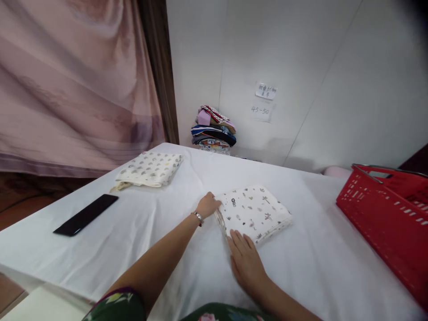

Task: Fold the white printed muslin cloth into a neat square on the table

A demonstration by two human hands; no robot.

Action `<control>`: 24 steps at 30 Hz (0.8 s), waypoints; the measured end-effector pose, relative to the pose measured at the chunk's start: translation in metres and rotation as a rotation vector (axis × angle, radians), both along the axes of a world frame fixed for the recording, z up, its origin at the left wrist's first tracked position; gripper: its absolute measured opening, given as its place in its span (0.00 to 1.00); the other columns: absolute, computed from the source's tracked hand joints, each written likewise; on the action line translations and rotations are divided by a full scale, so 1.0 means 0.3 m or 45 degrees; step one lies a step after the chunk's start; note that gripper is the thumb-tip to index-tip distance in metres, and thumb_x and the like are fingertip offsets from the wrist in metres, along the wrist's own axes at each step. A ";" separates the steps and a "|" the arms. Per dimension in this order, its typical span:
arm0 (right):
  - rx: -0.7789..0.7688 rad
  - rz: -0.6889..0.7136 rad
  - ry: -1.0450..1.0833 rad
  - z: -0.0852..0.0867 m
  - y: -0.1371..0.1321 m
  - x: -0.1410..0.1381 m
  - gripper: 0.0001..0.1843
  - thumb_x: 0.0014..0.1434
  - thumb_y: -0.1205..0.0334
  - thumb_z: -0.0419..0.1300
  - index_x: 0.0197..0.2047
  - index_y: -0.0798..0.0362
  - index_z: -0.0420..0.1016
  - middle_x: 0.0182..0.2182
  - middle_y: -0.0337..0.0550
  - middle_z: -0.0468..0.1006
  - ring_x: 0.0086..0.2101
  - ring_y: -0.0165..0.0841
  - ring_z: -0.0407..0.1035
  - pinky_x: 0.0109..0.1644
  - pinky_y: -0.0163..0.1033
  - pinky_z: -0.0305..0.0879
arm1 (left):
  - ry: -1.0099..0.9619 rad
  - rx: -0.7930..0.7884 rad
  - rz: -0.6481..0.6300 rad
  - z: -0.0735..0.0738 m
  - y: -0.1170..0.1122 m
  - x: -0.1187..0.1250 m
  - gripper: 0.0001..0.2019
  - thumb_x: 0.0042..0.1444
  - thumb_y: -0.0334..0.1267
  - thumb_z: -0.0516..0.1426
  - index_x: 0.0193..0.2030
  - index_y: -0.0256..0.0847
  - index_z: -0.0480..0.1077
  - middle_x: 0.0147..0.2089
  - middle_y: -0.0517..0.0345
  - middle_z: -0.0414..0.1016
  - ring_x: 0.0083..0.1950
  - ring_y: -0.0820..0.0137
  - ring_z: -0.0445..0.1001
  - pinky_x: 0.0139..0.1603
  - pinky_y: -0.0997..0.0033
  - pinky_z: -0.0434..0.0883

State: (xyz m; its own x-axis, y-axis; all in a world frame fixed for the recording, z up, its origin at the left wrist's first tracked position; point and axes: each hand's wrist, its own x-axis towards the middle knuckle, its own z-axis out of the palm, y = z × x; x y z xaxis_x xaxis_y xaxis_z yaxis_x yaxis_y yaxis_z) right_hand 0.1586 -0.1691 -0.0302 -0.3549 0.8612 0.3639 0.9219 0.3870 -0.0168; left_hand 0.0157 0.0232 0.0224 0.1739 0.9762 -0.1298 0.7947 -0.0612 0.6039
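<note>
A folded white cloth with small dark prints (254, 211) lies in the middle of the white-covered table (150, 240). My left hand (207, 206) rests at the cloth's left corner, fingers curled against its edge; a bracelet is on that wrist. My right hand (245, 261) lies flat, fingers stretched out and touching the cloth's near edge. A second folded cloth with grey prints (150, 169) sits at the table's far left, apart from both hands.
A black phone (86, 215) lies on the left of the table. A red plastic basket (388, 218) stands at the right edge. A pile of folded clothes (214, 129) sits against the white wall beyond the table. A pink curtain (76, 80) hangs left.
</note>
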 end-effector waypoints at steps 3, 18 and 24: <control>-0.048 0.013 0.026 0.014 -0.005 -0.001 0.26 0.57 0.68 0.48 0.60 0.58 0.60 0.60 0.50 0.59 0.59 0.41 0.52 0.60 0.49 0.50 | -0.044 0.009 -0.022 0.009 -0.001 -0.014 0.12 0.50 0.40 0.53 0.41 0.40 0.64 0.37 0.54 0.74 0.36 0.68 0.73 0.33 0.74 0.65; -0.233 0.023 0.075 0.081 -0.007 -0.013 0.26 0.62 0.64 0.46 0.62 0.60 0.54 0.62 0.56 0.54 0.61 0.41 0.45 0.63 0.50 0.44 | 0.086 0.833 -0.444 0.004 -0.125 0.034 0.20 0.58 0.40 0.48 0.56 0.38 0.60 0.60 0.46 0.63 0.62 0.60 0.59 0.63 0.55 0.54; -0.283 0.155 0.214 0.144 -0.025 0.037 0.26 0.60 0.60 0.49 0.61 0.57 0.56 0.59 0.52 0.60 0.61 0.36 0.48 0.63 0.46 0.43 | 0.137 0.862 -0.963 -0.087 -0.191 0.042 0.19 0.62 0.41 0.45 0.57 0.40 0.61 0.62 0.51 0.61 0.65 0.64 0.56 0.63 0.54 0.53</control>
State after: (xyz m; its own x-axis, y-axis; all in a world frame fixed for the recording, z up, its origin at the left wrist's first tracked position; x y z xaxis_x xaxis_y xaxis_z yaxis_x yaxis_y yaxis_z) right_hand 0.1698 -0.1767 0.0130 -0.4114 0.8810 0.2338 0.8461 0.4645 -0.2615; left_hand 0.0284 -0.0341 -0.0037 0.7955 0.4894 0.3573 0.4539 -0.8719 0.1836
